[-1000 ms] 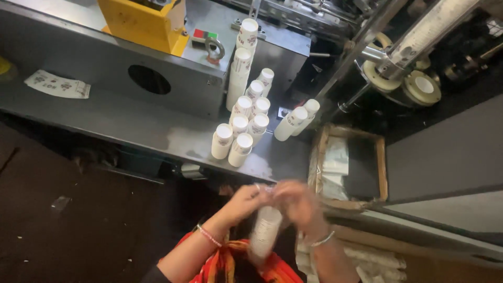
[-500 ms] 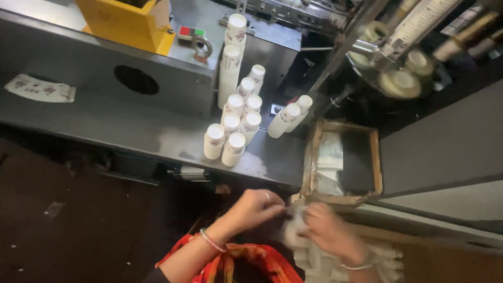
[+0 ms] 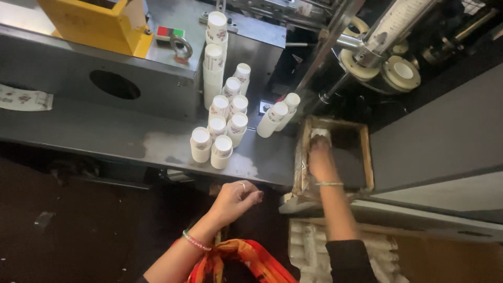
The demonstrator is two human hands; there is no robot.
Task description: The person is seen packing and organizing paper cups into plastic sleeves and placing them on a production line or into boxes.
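Wooden box rim hems right hand; left hand hangs free.

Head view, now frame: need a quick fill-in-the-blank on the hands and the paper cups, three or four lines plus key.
1. The right hand reaches down into the open ____ box with the rectangular frame.
2. The left hand hovers at the grey metal shelf edge, holding ____.
3. The stacks of white paper cups rest on the shelf, lying ____ the two hands' reach points, untouched.
4. On the machine top sits a ____ housing beside the red and green buttons.

Missing words: wooden; nothing; beyond; yellow
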